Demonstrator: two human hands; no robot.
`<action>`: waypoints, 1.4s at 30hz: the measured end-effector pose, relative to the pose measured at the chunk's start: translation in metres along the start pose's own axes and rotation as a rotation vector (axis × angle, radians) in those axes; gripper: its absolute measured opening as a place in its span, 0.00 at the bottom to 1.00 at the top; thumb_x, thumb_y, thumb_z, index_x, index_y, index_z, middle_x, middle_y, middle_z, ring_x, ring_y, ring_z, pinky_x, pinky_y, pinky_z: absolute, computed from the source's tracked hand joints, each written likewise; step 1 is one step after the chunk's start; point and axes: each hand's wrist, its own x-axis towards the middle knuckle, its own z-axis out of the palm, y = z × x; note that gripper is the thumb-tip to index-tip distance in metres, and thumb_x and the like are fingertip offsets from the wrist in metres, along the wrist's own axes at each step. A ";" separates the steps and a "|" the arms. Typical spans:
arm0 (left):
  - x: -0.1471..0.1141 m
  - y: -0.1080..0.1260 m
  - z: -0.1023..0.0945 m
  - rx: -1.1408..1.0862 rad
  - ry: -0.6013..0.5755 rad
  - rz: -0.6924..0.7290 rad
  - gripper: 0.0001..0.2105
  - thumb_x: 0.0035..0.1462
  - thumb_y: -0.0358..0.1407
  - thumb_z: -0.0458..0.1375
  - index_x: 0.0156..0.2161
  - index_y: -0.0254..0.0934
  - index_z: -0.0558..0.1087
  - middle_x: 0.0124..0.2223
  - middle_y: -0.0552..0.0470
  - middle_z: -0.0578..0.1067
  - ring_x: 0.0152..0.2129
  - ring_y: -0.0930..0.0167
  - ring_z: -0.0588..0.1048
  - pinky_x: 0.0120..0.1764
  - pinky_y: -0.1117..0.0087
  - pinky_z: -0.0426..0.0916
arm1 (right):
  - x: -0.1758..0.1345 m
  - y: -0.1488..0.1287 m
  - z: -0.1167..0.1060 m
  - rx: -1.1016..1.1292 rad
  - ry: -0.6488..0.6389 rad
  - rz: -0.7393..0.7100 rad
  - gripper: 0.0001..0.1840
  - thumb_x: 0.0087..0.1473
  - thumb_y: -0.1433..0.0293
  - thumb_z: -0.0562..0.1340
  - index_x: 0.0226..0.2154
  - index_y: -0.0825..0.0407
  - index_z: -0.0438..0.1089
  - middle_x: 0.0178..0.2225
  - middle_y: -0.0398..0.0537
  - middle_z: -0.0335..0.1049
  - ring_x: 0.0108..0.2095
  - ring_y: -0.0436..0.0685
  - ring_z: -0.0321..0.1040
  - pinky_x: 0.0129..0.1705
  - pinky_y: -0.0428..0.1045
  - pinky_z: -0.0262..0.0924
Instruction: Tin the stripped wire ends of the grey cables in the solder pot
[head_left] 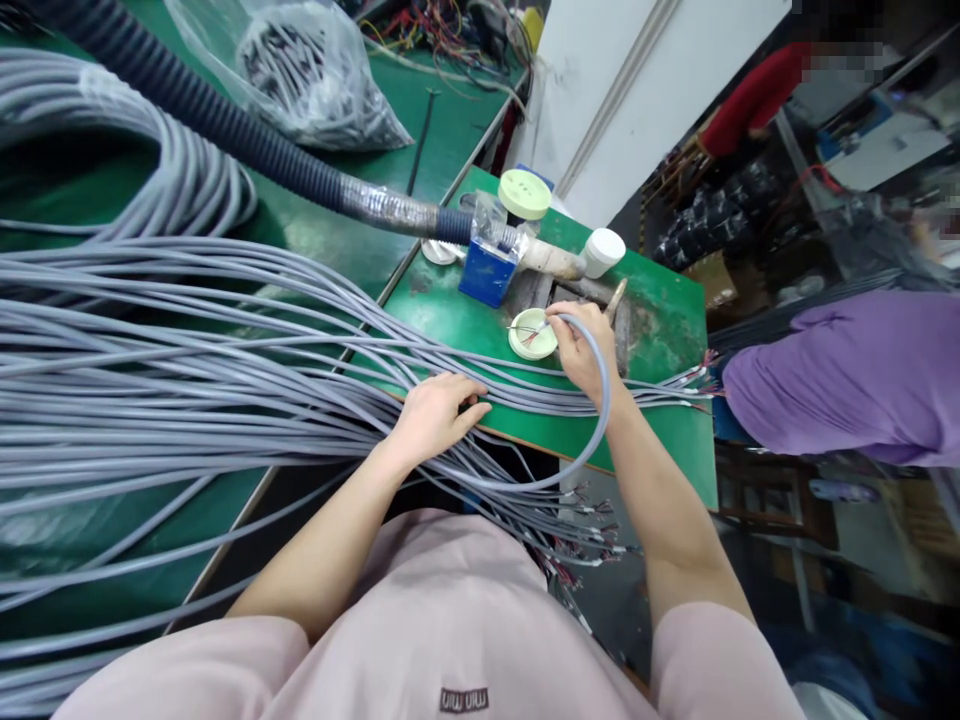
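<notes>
Pinched in my right hand (589, 345) is the end of a grey multi-core cable (604, 400), with its jacket stripped back and thin dark and reddish wires fanned out. Those wire ends are over a small pale-green round dish (531, 342); whether they touch what is in it I cannot tell. From my hand the cable loops down and back to the left. My left hand (442, 412) lies on a bundle of grey cables (315, 380) at the bench's near edge, thumb apart from the loosely bent fingers.
A ribbed black hose (262, 150) crosses to a blue block (487, 268) beside a pale-green tub (525, 195) and white cup (604, 252). A coiled cable (180, 160) and plastic bag (307, 80) lie left. Stripped ends (600, 530) hang below the edge. A purple-sleeved person (847, 380) is at right.
</notes>
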 end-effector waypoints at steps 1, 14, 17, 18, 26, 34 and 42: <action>0.000 0.000 0.000 0.004 0.003 0.006 0.10 0.60 0.40 0.55 0.42 0.38 0.75 0.35 0.50 0.78 0.36 0.67 0.73 0.40 0.67 0.66 | 0.000 0.001 0.001 -0.002 -0.002 0.000 0.14 0.63 0.61 0.52 0.38 0.47 0.71 0.37 0.46 0.76 0.40 0.59 0.66 0.45 0.55 0.56; 0.002 -0.001 -0.003 -0.008 -0.029 0.007 0.11 0.60 0.40 0.55 0.42 0.38 0.75 0.35 0.50 0.78 0.36 0.67 0.73 0.39 0.67 0.66 | -0.002 0.003 -0.012 0.002 0.076 -0.001 0.14 0.63 0.61 0.52 0.38 0.47 0.71 0.38 0.46 0.76 0.40 0.58 0.69 0.45 0.55 0.59; 0.002 -0.001 -0.004 -0.033 -0.039 0.003 0.11 0.59 0.40 0.55 0.43 0.38 0.75 0.36 0.50 0.78 0.36 0.67 0.73 0.40 0.67 0.66 | -0.001 0.010 -0.030 -0.030 0.161 0.021 0.15 0.64 0.61 0.51 0.38 0.47 0.71 0.38 0.47 0.76 0.42 0.59 0.69 0.47 0.55 0.59; 0.002 -0.001 -0.005 -0.037 -0.042 0.003 0.11 0.59 0.40 0.55 0.43 0.38 0.75 0.36 0.50 0.78 0.36 0.67 0.73 0.40 0.67 0.66 | 0.000 0.014 -0.035 -0.046 0.185 0.033 0.15 0.64 0.61 0.51 0.38 0.47 0.71 0.38 0.47 0.76 0.42 0.59 0.69 0.47 0.55 0.59; 0.002 -0.001 -0.006 -0.039 -0.049 -0.002 0.12 0.60 0.41 0.55 0.44 0.38 0.75 0.37 0.50 0.78 0.37 0.67 0.74 0.40 0.67 0.67 | 0.008 0.065 -0.035 -0.162 0.203 0.150 0.13 0.62 0.63 0.51 0.36 0.48 0.70 0.37 0.48 0.75 0.40 0.61 0.68 0.45 0.56 0.61; 0.002 -0.002 -0.007 -0.041 -0.055 0.014 0.12 0.60 0.41 0.55 0.43 0.39 0.75 0.36 0.51 0.78 0.36 0.68 0.74 0.40 0.67 0.67 | 0.016 0.100 -0.015 -0.175 0.164 0.187 0.13 0.60 0.63 0.52 0.35 0.48 0.70 0.35 0.48 0.75 0.37 0.59 0.68 0.43 0.54 0.61; 0.003 -0.002 -0.007 -0.054 -0.051 0.007 0.11 0.60 0.41 0.55 0.43 0.39 0.75 0.36 0.51 0.78 0.36 0.68 0.74 0.39 0.68 0.66 | 0.019 0.107 -0.008 -0.194 0.122 0.192 0.13 0.60 0.64 0.52 0.34 0.48 0.70 0.33 0.49 0.74 0.37 0.60 0.65 0.42 0.54 0.59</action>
